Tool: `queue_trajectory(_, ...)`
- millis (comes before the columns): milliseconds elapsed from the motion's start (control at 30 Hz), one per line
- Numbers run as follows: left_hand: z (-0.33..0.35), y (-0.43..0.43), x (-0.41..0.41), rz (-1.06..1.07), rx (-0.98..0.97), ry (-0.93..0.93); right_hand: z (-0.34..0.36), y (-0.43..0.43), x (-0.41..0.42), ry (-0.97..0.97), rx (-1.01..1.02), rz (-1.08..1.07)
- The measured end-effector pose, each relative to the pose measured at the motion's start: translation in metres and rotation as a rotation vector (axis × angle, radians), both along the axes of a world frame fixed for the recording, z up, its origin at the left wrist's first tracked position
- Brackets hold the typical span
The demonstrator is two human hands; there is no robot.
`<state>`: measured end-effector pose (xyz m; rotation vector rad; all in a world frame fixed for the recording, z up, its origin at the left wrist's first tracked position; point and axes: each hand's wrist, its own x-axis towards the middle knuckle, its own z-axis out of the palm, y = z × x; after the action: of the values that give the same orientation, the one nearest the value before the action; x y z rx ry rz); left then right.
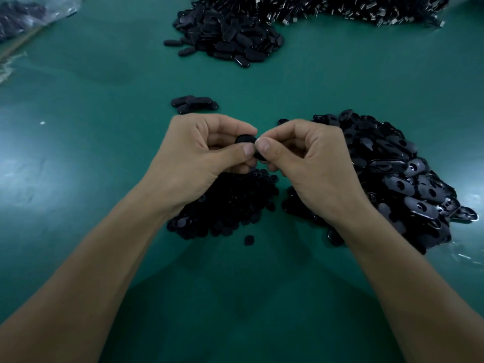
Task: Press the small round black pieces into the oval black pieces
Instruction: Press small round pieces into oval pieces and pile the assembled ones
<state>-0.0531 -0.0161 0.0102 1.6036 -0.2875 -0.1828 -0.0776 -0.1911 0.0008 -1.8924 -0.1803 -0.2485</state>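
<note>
Left hand (207, 155) and right hand (303, 158) pinch one oval black piece (245, 140), fingers curled. Round pieces (225, 205) heaped beneath it, loose ovals (406, 179) to its right.

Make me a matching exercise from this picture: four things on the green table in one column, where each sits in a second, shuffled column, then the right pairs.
Things
1. heap of small round pieces
2. heap of holed oval pieces
3. small cluster of ovals
4. plastic bag

Places
A. beneath the left hand
B. far left corner of the green table
C. right of the right hand
D. just beyond both hands

Pairs: 1-A, 2-C, 3-D, 4-B
</note>
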Motion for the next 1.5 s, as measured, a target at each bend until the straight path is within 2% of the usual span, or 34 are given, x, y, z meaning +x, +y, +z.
queue_trajectory(333,-0.004,-0.004,0.000,0.038,-0.080,0.051,-0.002,0.002,-0.001,-0.062,-0.019,-0.038)
queue_trajectory(433,-0.004,-0.004,0.001,0.067,-0.109,0.059,-0.002,0.005,-0.003,-0.139,-0.046,-0.063)
queue_trajectory(567,-0.003,-0.004,0.002,0.104,-0.138,0.082,-0.002,0.005,-0.003,-0.333,-0.233,-0.100)
queue_trajectory(667,-0.002,-0.005,0.001,0.120,-0.131,0.092,-0.003,0.005,-0.003,-0.384,-0.319,-0.140)
queue_trajectory(833,-0.003,-0.009,-0.002,0.161,-0.098,0.049,-0.007,0.013,-0.005,-0.312,-0.279,-0.200)
queue_trajectory(933,-0.006,-0.010,-0.002,0.209,-0.002,-0.052,-0.006,0.015,-0.005,-0.265,-0.258,-0.226)
queue_trajectory(1167,-0.009,-0.013,-0.004,0.261,0.095,-0.200,-0.002,0.020,-0.007,-0.179,-0.158,-0.179)
queue_trajectory(1367,-0.009,-0.014,-0.007,0.289,0.232,-0.355,-0.001,0.019,-0.007,-0.148,-0.119,-0.221)
queue_trajectory(1500,-0.009,-0.015,-0.008,0.288,0.272,-0.395,0.000,0.020,-0.007,-0.143,-0.104,-0.232)
